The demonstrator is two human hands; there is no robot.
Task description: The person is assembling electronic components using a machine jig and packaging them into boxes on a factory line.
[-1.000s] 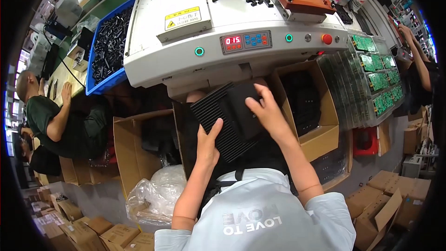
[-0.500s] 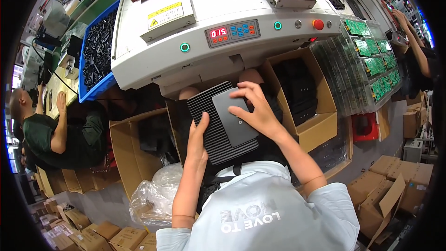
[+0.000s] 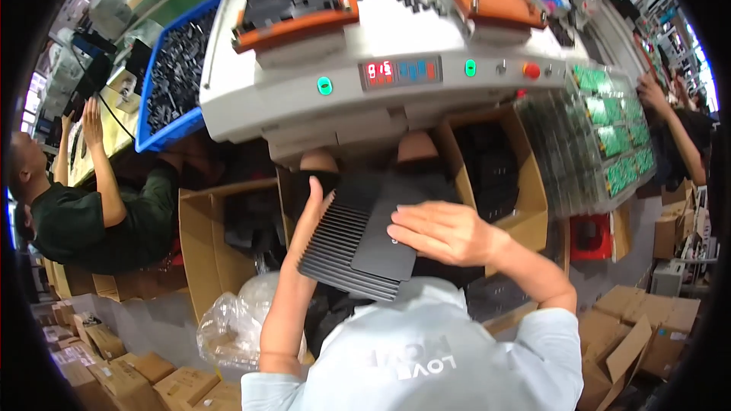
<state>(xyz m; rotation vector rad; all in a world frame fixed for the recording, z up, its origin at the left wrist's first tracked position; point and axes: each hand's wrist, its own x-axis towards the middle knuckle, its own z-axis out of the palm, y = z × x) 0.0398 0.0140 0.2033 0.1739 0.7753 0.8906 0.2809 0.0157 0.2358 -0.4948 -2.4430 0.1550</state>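
A black finned cover (image 3: 346, 247), ribbed on the left and with a smooth flat panel on the right, is tilted above my lap. My left hand (image 3: 308, 219) supports it at its left edge, thumb sticking up; the other fingers are hidden beneath. On the smooth panel lies my right hand (image 3: 445, 234), its fingers stretched out and close together. Beyond my knees stands a white machine (image 3: 263, 106) with a control panel (image 3: 400, 71) and lit green buttons.
An orange fixture (image 3: 297, 0) holding a black part sits on the machine. Left is a blue bin (image 3: 179, 76) of small black parts. Cardboard boxes (image 3: 205, 247) flank my legs. Trays of green circuit boards (image 3: 609, 125) stand right. A co-worker (image 3: 84, 213) sits at left.
My right hand has gone from spread, bent fingers to lying flatter on the panel. The cover has tilted and come lower. The view has shifted, showing more of the fixtures.
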